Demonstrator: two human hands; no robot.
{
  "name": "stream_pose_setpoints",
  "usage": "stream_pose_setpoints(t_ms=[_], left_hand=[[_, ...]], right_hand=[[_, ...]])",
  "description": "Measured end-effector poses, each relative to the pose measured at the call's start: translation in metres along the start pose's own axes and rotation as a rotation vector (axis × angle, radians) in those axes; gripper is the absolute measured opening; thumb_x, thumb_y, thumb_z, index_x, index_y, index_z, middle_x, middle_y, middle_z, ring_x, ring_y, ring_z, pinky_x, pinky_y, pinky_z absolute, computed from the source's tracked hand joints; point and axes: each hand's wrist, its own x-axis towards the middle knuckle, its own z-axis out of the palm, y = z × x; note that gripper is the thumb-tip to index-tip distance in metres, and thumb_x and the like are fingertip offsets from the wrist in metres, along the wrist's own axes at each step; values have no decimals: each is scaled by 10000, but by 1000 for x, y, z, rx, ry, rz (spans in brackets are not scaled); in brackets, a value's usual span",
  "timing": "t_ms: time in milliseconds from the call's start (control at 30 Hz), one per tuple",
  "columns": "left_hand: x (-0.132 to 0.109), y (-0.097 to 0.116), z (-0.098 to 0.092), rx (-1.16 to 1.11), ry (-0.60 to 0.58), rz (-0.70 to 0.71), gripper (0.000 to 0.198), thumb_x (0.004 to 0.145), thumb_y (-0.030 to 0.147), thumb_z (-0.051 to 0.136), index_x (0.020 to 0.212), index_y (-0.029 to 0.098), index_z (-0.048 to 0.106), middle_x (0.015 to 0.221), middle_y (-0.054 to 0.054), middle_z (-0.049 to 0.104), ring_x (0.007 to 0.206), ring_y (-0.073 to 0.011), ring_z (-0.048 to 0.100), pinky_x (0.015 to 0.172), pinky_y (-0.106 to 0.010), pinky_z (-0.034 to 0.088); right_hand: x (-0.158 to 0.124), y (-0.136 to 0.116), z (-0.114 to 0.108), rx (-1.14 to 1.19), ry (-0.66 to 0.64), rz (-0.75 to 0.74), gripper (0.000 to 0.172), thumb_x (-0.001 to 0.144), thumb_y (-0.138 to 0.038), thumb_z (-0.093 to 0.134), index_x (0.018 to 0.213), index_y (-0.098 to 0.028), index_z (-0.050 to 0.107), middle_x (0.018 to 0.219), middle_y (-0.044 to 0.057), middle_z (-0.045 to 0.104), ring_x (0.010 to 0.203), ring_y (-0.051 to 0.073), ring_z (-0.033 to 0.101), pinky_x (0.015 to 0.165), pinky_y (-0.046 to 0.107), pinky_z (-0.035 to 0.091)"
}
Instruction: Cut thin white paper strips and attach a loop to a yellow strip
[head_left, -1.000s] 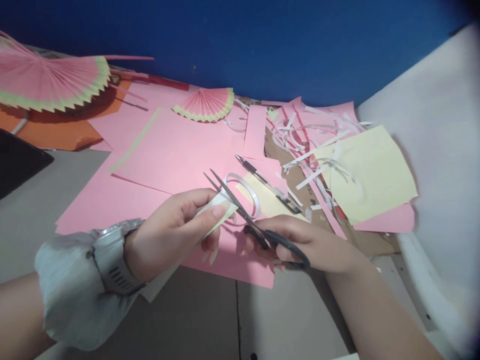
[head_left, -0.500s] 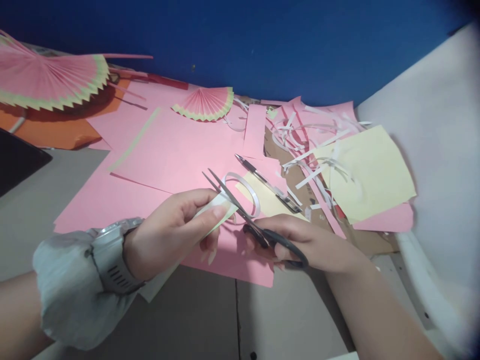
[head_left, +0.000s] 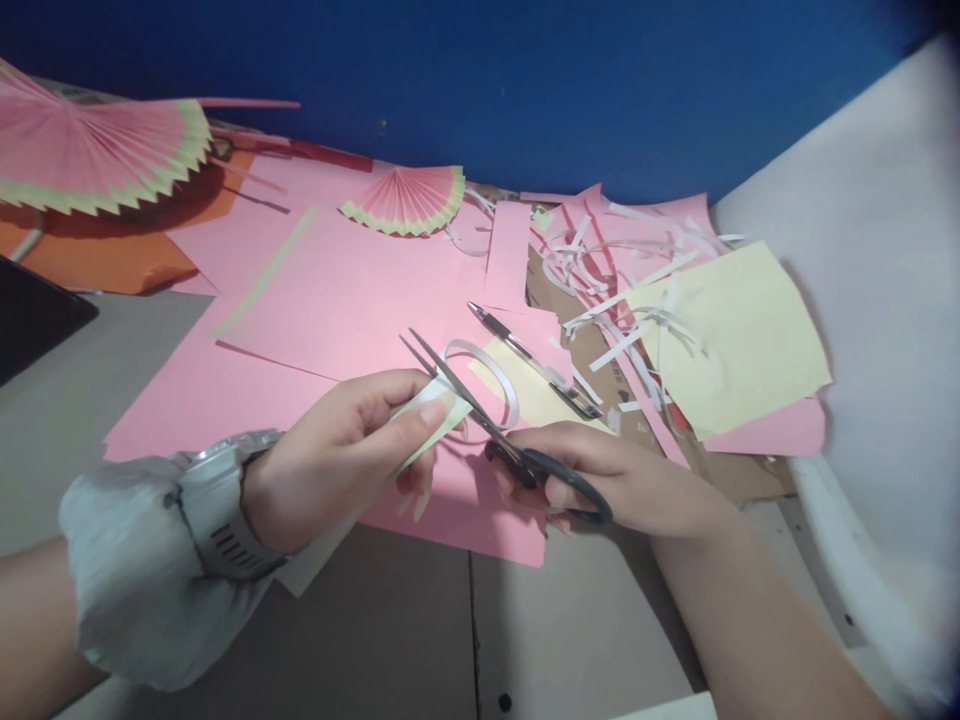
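Item, what has changed: very little over the last second; your whole view has tipped slightly, so everything sits a touch higher in it, while the blades keep the same bite; the cut, by my judgement, has hardly advanced.
Item, your left hand (head_left: 341, 445): thumb and fingers pinched closed on the pale green paper (head_left: 454, 414), its end standing out beyond the thumb, between the blades; how many layers, you cannot tell from here.
Item, your right hand (head_left: 630, 480): wrapped round the handles of the scissors (head_left: 486, 422); tips a little apart, pointing away from you.
Item, one narrow white strip (head_left: 513, 395): curled in a loop just beside the blades; whether it joins the paper is hidden.
Item, pen (head_left: 529, 355): lying beyond your right hand, apart from it; pink sheets (head_left: 360, 290) spread beneath the work.
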Motion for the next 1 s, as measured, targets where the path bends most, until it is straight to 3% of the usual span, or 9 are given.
stream_pose_setpoints(t_ms=[400, 1000], left_hand=[[1, -2, 0, -107, -18, 8, 280, 903, 330, 422, 679, 177, 491, 490, 51, 541, 404, -60, 504, 417, -153, 412], [0, 2, 0, -57, 10, 6, 274, 901, 329, 413, 680, 183, 482, 497, 50, 535, 422, -75, 504, 431, -177, 411]], right_hand=[[0, 1, 0, 3, 12, -7, 431, 828, -563, 486, 887, -137, 508, 715, 0, 464, 599, 84, 435, 509, 183, 388], [1, -4, 2, -5, 13, 2, 408, 835, -547, 488, 825, -139, 504, 696, -6, 461, 540, 68, 410, 456, 176, 353]])
